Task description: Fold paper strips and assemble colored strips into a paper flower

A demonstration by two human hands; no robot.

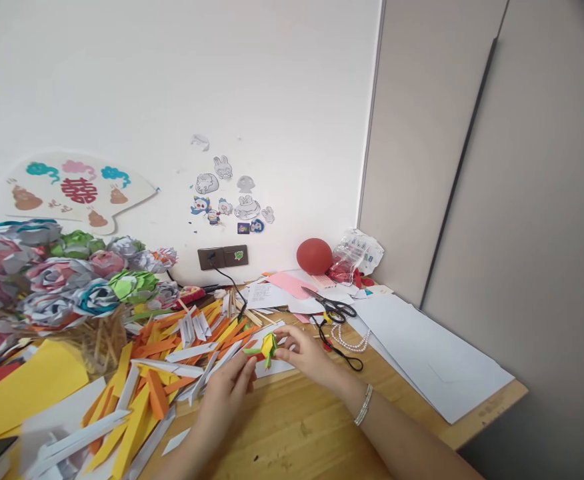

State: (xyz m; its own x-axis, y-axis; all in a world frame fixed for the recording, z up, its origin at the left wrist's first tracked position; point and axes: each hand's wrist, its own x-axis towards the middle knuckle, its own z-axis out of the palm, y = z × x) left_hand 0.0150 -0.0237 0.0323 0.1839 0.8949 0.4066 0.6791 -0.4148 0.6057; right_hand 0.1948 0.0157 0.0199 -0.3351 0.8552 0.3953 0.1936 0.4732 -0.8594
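A small piece of folded yellow and green paper [269,345], shaped like a flower bud, is held just above the wooden table between my two hands. My left hand [228,383] pinches its lower left side, where a bit of red shows at the fingertips. From the right, my right hand [303,352] has its thumb and fingers closed on the yellow and green folds. Just left of my hands lies a heap of folded orange, yellow and white paper strips [159,347]. A white sheet [279,365] lies partly under the paper piece.
Folded paper flowers [67,280] stand bunched at the left. Black-handled scissors [335,308], a pearl string [352,345] and a black cord loop [355,363] lie right of my hands. Behind is a red balloon [315,256]. White sheets [427,347] cover the table's right side.
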